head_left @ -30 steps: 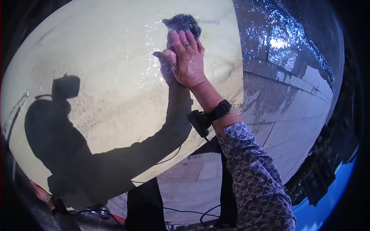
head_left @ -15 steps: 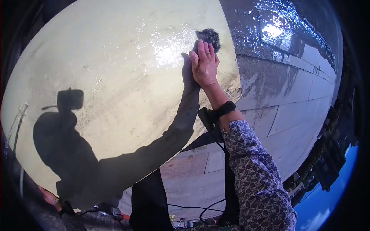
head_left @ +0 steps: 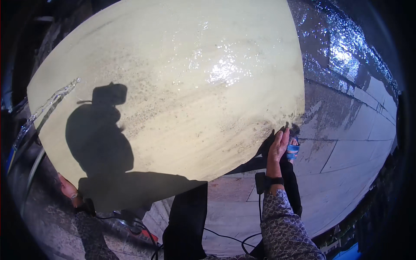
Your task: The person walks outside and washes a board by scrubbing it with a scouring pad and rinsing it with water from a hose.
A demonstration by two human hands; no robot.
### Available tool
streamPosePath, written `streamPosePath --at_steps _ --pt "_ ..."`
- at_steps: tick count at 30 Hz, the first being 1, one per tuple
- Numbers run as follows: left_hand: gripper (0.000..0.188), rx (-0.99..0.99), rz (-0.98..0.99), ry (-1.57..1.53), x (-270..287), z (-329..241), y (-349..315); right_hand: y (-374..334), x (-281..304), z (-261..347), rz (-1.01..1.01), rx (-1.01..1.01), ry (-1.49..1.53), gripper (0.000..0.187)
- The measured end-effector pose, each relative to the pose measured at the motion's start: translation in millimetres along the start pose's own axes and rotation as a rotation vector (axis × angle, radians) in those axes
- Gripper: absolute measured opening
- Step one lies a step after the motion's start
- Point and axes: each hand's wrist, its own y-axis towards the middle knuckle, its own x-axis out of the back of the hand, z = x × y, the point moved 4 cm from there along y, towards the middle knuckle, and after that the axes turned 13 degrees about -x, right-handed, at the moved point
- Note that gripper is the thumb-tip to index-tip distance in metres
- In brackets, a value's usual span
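A large cream-coloured board [head_left: 173, 56], wet and speckled with dark grime, stretches out before me. My right hand [head_left: 278, 145] is at its near right corner, pressing a dark, fuzzy scouring pad [head_left: 295, 129] there; the fingers partly hide the pad. At the lower left edge of the board, my left hand [head_left: 67, 186] grips the rim, its fingers mostly hidden. A clear stream of water [head_left: 54, 97] shoots onto the board's left side.
Wet grey paving slabs [head_left: 325, 99] lie on the right, glistening at the far end. My foot in a blue sandal [head_left: 293, 149] stands beside the board's corner. Black cables [head_left: 229, 236] run near my legs. A pale hose [head_left: 34, 167] curves at the left.
My right hand has drawn the scouring pad from the far right part of the board to the near right corner. The view has shifted; my left hand remains at the edge.
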Motion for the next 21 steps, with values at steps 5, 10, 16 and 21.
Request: streamPosePath --at_steps 5,10,16,21 --pt "0.071 -0.181 -0.145 0.1 1.2 -35.6 -49.6 2.8 -15.6 37.5 0.051 -0.18 0.38 0.053" --pt "0.07 -0.309 -0.193 0.161 -10.1 -74.7 -76.5 62.7 -36.5 111.6 0.017 0.002 0.32 0.054" --pt "0.068 0.128 -0.065 0.082 -31.3 -65.7 -41.8 126.5 -58.5 199.8 0.063 0.146 0.158 0.058" --pt "0.069 0.152 -0.043 0.049 -43.3 -60.0 -2.3 10.1 -126.9 320.9 0.058 0.631 -0.275 0.052"
